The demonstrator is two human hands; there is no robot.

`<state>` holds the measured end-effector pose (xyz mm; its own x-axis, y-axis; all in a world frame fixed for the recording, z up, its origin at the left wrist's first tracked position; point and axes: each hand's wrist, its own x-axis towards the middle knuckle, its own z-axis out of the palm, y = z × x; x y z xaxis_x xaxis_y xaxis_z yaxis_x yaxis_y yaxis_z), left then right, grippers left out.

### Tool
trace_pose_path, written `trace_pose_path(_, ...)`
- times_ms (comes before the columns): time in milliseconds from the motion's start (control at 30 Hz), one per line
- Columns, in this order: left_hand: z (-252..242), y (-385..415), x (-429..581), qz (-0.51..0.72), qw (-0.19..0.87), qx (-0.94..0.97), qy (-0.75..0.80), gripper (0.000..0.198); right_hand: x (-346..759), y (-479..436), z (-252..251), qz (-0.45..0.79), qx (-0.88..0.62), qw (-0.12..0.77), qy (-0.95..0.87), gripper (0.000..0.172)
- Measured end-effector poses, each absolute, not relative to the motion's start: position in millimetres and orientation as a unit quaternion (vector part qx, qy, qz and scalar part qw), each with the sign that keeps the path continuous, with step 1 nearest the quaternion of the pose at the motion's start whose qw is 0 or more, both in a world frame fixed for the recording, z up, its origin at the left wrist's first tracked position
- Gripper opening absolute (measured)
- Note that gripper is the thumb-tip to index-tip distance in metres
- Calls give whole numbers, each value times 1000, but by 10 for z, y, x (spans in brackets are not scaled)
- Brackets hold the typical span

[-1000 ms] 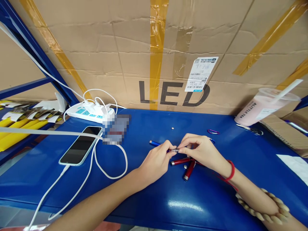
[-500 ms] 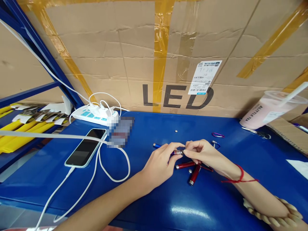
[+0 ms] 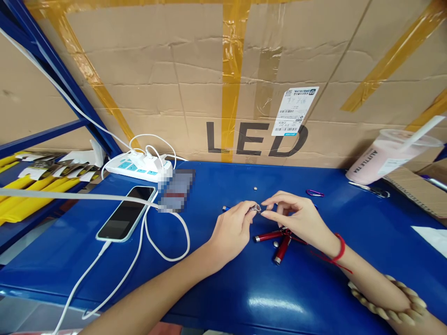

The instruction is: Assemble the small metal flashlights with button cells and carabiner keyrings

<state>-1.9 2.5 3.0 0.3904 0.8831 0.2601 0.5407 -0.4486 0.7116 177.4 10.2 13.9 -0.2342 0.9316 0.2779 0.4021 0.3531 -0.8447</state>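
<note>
My left hand (image 3: 230, 230) pinches a mini flashlight (image 3: 257, 208), a slim metal tube whose silver end sticks out past the fingertips; the rest of it is hidden by the fingers. Just to its right is my right hand (image 3: 291, 211), thumb and forefinger apart on either side of that end, with nothing visible between them. Below the hands lie a red metal tube (image 3: 268, 236) and another red tube (image 3: 282, 251), both silver-tipped. A small silver disc (image 3: 275, 244), like a button cell, rests between them. A blue tube (image 3: 226, 208) is partly covered by my left hand.
Farther back on the blue table (image 3: 216, 186) are another small silver disc (image 3: 255, 188) and a purple carabiner (image 3: 314, 193). A phone (image 3: 126, 214) with white cables and a power strip (image 3: 139, 167) occupy the left. A drink cup (image 3: 377, 158) leans at the right.
My right hand has come off the mini flashlight and its fingers have spread. My left hand has tilted the tube, turning its silver end more towards view.
</note>
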Motion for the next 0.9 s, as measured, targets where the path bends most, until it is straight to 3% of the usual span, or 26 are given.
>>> trace_pose_path(400, 37, 1, -32, 253, 242, 817, 458, 24, 1811, 121, 143, 299, -419, 400, -758, 18)
trace_pose_path(900, 86, 19, -62, 223, 281, 841, 405, 22, 1824, 124, 190, 239, -433, 385, -779, 28)
